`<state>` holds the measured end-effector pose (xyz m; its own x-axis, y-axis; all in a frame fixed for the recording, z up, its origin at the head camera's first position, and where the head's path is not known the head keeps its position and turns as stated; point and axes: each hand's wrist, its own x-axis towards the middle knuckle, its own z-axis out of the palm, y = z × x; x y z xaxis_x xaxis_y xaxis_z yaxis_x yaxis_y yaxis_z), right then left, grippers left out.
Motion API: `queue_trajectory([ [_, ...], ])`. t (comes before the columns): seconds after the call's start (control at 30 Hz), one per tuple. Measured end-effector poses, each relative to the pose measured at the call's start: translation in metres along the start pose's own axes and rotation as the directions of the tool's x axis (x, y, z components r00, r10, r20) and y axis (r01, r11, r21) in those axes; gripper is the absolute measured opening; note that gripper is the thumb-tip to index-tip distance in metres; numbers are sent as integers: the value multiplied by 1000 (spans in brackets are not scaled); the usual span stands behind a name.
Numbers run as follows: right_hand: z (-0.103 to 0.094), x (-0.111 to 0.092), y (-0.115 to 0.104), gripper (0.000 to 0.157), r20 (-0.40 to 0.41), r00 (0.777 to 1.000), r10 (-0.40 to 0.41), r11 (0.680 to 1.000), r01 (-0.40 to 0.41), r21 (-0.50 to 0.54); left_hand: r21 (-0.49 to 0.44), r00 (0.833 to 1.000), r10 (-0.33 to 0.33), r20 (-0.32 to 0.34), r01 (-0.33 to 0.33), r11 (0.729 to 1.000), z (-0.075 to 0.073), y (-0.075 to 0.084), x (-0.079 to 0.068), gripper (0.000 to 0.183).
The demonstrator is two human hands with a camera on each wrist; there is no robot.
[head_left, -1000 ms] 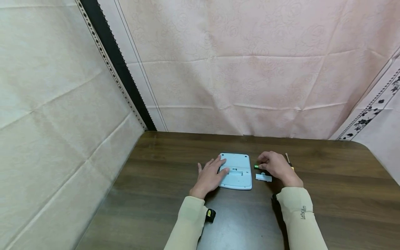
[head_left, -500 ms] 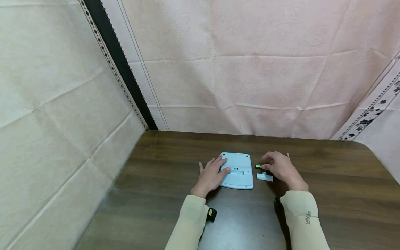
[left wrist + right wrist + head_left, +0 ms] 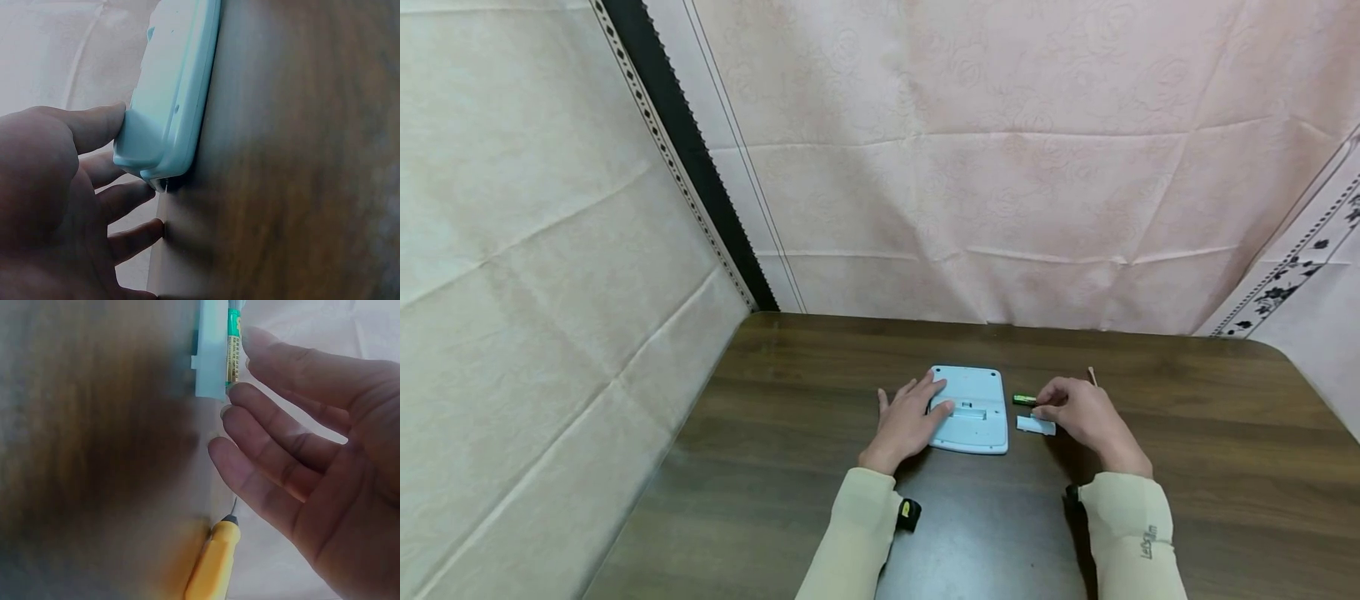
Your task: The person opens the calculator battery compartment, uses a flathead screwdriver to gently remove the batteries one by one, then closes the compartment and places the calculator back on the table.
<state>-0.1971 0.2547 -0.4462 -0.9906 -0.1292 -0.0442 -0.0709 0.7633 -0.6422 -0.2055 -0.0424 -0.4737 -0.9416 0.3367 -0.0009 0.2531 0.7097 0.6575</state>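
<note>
In the head view a light-blue flat device (image 3: 967,433) with a battery slot lies back side up on the table. My left hand (image 3: 904,423) rests on its left side with fingers spread. The left wrist view has the thumb touching the near edge of the device (image 3: 164,87). To the right of it lies a green battery (image 3: 1023,400), parallel to a small light-blue battery cover (image 3: 1035,426). The fingertips of my right hand (image 3: 1086,417) are at the battery's right end. In the right wrist view those fingers are apart beside the battery (image 3: 234,353) and cover (image 3: 211,356).
A screwdriver with a yellow handle (image 3: 215,559) lies near the right hand; only its tip (image 3: 1092,377) shows past that hand in the head view. The brown wooden table (image 3: 760,467) meets pale cloth hangings (image 3: 1000,183) at the back and left.
My right hand has slid to the right, baring more of the battery, which stays where it lies. The left hand and the device have hardly moved.
</note>
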Motion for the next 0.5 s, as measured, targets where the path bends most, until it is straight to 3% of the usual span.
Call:
queue_trajectory([
  [0.5,8,-10,1,19,20,998,54,998,-54,40,-8,1000,0,-1,0,1000,0,0,0,55],
])
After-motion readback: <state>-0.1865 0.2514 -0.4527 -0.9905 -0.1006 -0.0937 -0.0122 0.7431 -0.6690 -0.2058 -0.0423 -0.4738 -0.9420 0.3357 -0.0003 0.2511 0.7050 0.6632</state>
